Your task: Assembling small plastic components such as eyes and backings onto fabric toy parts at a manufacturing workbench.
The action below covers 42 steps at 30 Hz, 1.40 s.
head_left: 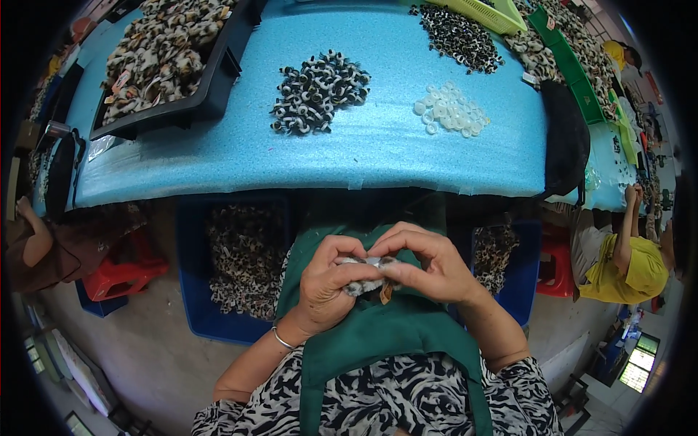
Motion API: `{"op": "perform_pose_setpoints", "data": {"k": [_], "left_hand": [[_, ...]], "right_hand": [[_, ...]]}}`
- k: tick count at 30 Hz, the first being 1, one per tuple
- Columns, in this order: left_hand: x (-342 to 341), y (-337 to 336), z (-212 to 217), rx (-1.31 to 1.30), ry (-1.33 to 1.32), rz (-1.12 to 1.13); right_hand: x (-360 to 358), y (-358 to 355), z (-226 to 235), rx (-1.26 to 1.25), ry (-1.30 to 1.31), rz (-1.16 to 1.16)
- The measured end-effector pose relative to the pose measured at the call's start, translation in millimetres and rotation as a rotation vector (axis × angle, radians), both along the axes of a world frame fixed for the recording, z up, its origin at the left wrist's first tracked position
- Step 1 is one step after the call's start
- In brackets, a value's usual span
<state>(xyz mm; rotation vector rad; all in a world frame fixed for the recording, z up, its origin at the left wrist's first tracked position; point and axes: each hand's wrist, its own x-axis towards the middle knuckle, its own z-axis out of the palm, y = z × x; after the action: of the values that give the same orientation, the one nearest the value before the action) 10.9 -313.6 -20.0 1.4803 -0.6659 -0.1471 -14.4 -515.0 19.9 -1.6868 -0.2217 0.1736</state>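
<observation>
In front of my apron, over my lap, my left hand (327, 289) and my right hand (430, 263) both pinch a small furry plush piece (360, 288). It is white with dark spots, and a small orange tag (386, 293) hangs from its lower edge. The thumbs press on its near side while the fingertips meet at its far side and hide part of it. On the blue table (291, 163) beyond lie a heap of small black-and-white striped pieces (320, 93) and a heap of translucent white plastic rings (451, 110).
A black tray (211, 98) of furry plush pieces stands at the far left. Far right are a dark heap of small parts (464, 40), a yellow-green basket (500, 18) and a green tray (578, 76). Blue bins (195, 309) (525, 280) flank my lap. Co-workers sit at both sides.
</observation>
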Motion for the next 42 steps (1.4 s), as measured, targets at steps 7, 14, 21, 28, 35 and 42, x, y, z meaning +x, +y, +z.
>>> {"op": "perform_pose_setpoints", "data": {"k": [7, 14, 21, 28, 35, 42], "left_hand": [[-4, 0, 1, 0.035, -0.048, -0.008], [-3, -3, -1, 0.038, -0.042, 0.013], [3, -5, 3, 0.147, -0.086, 0.101], [6, -9, -2, 0.258, -0.169, 0.107], [14, -11, -4, 0.317, -0.053, 0.052], [19, -14, -13, 0.279, 0.065, 0.128]], "right_hand": [[-12, 3, -11, 0.331, 0.406, -0.134], [-12, 3, -17, 0.358, 0.408, -0.146], [-14, 7, -15, -0.16, -0.066, -0.08], [-12, 12, -31, -0.017, 0.077, -0.222], [-11, 16, -46, 0.1, 0.265, -0.328], [1, 13, -43, 0.009, 0.206, -0.262]]}}
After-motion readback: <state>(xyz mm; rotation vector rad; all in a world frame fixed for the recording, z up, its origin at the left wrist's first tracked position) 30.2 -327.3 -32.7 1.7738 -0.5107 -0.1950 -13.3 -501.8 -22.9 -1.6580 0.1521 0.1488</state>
